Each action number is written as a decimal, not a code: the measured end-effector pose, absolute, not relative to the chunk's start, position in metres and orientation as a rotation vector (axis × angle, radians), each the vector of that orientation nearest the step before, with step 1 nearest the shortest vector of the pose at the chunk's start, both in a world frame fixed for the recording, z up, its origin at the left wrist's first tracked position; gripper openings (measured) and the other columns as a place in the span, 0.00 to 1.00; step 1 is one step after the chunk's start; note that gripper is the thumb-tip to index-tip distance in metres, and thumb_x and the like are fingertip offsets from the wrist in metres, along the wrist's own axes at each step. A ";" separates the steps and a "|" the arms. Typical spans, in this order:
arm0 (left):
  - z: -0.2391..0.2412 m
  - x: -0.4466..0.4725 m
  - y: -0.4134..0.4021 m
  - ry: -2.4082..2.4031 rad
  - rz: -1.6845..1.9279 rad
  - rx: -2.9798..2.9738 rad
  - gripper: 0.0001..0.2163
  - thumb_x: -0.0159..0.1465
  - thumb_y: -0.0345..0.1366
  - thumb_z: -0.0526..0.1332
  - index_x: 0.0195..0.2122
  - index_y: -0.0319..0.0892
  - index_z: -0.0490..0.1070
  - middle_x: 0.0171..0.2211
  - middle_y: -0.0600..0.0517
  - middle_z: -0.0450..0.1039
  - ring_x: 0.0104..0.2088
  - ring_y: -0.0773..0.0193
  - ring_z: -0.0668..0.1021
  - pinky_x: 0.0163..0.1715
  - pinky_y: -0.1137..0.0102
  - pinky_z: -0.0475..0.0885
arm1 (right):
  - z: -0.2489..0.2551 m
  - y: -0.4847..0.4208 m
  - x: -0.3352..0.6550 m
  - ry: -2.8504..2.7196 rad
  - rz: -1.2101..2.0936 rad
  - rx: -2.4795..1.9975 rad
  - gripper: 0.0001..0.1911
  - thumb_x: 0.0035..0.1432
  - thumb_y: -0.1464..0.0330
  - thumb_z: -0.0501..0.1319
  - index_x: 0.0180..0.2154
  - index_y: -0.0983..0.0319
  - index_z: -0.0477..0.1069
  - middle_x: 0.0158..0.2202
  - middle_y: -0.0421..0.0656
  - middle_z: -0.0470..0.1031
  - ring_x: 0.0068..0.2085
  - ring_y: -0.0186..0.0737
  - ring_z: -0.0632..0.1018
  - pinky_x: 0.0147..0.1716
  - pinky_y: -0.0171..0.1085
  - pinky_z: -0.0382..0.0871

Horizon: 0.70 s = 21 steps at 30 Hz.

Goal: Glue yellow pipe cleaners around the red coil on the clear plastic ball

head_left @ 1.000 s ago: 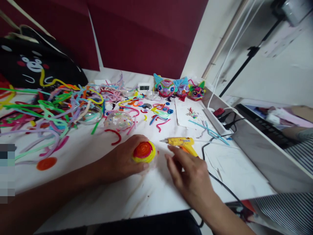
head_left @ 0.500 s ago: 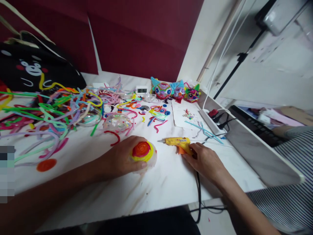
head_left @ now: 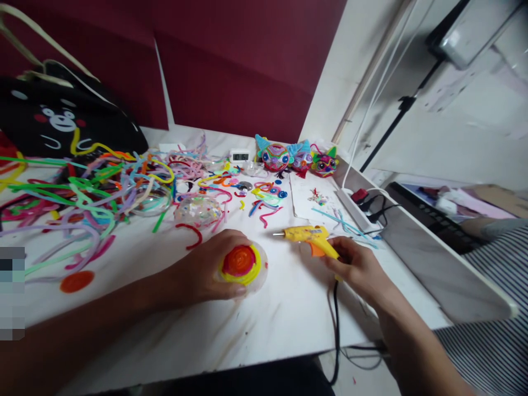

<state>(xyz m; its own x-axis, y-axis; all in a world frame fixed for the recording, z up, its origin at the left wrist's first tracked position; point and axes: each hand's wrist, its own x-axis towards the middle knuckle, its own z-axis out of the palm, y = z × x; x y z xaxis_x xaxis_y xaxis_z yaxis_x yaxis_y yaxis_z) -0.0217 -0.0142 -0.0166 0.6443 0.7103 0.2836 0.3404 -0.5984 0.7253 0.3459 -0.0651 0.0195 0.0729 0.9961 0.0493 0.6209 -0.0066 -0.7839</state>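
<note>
My left hand (head_left: pixel 218 269) is wrapped around a clear plastic ball (head_left: pixel 263 267) resting at the table's front middle. On the ball's top sits a coiled pipe-cleaner disc (head_left: pixel 239 261), orange in the centre with a magenta ring and a yellow outer ring. My right hand (head_left: pixel 350 264) grips a yellow hot glue gun (head_left: pixel 309 235) by the handle. Its metal nozzle points left, apart from the ball, and the orange trigger shows below. A black cord hangs from the handle over the table edge.
Tangled pipe cleaners (head_left: pixel 99 192) cover the left side, with a clear plastic half-shell (head_left: pixel 198 210) and an orange disc (head_left: pixel 77 281) nearby. Several decorated ball figures (head_left: pixel 275 158) stand at the back. A power strip (head_left: pixel 358 209) lies beside the raised panel on the right. A person in striped clothing (head_left: pixel 495 286) is at far right.
My right hand has lifted the glue gun off the table and shifted it slightly right. My left hand stays around the ball, and the view has tilted a little.
</note>
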 end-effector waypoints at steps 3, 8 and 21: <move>-0.020 -0.024 -0.014 0.726 0.797 2.281 0.33 0.68 0.56 0.77 0.70 0.53 0.72 0.68 0.44 0.77 0.68 0.39 0.79 0.72 0.49 0.76 | 0.028 -0.064 0.342 -1.518 0.827 -1.583 0.24 0.53 0.47 0.74 0.41 0.59 0.80 0.38 0.48 0.86 0.35 0.45 0.80 0.32 0.39 0.72; -0.023 -0.026 -0.008 0.562 0.876 2.419 0.35 0.69 0.57 0.77 0.72 0.57 0.68 0.69 0.45 0.77 0.69 0.39 0.80 0.71 0.51 0.79 | 0.035 -0.070 0.333 -1.252 1.032 -1.433 0.32 0.42 0.43 0.87 0.37 0.60 0.85 0.33 0.43 0.81 0.31 0.38 0.72 0.27 0.34 0.65; -0.018 -0.024 -0.010 0.429 0.947 2.547 0.38 0.69 0.45 0.79 0.76 0.54 0.64 0.71 0.40 0.76 0.71 0.40 0.79 0.71 0.51 0.80 | 0.031 -0.088 0.323 -1.273 0.986 -1.358 0.34 0.52 0.38 0.84 0.40 0.59 0.85 0.32 0.40 0.79 0.28 0.34 0.68 0.25 0.33 0.60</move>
<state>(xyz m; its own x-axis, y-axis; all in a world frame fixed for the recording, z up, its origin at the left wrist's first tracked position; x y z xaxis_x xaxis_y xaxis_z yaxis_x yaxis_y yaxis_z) -0.0243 -0.0102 -0.0178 0.7252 0.4089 0.5540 0.1468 -0.8779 0.4557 0.3229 -0.0882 0.0307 0.1175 0.9910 0.0642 0.1857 0.0415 -0.9817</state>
